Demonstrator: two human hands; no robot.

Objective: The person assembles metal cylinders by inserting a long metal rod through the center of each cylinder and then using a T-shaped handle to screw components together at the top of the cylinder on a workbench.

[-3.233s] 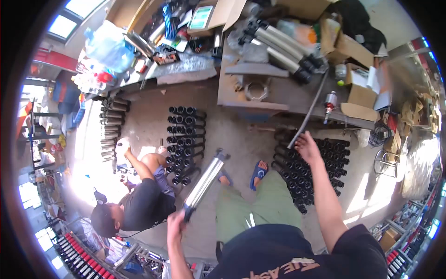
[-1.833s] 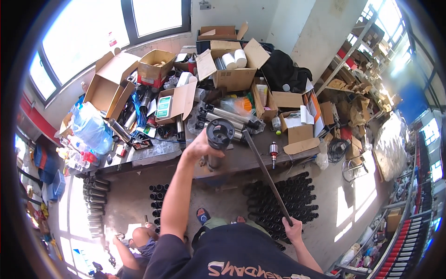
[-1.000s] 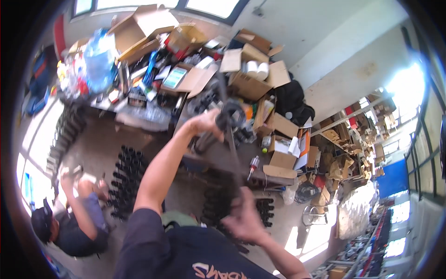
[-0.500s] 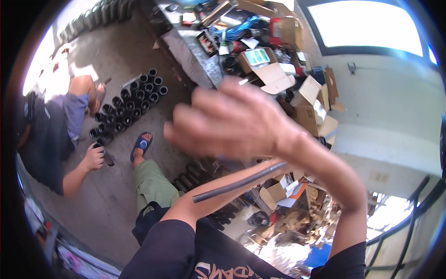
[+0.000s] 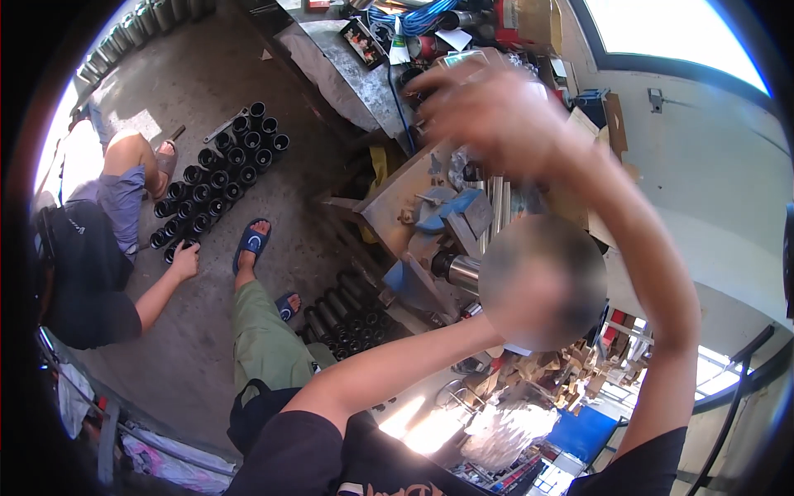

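My right hand (image 5: 496, 116) is raised in front of the cluttered workbench, smeared by motion, so its fingers cannot be read. My left forearm (image 5: 405, 355) reaches across to the right, and a round blurred patch hides the hand at its end. Beside that patch lies a shiny metal cylinder (image 5: 459, 271), close to a blue bench vise (image 5: 451, 217) on a worn work table (image 5: 397, 198). Whether my left hand touches the cylinder is hidden.
At left a seated person's hand (image 5: 187, 259) touches one of several upright black cylinders (image 5: 217, 180) on the floor. More dark tubes (image 5: 339, 310) lie beside my feet. Blue cable (image 5: 422, 15) and a brush (image 5: 399, 45) rest on the bench. Grey cylinders (image 5: 132, 33) line the far left.
My right hand has moved right, and the view has shifted, showing the vise and metal cylinder. The dark curved rod seen over my left forearm no longer shows. The other person's hand has moved to the cylinders.
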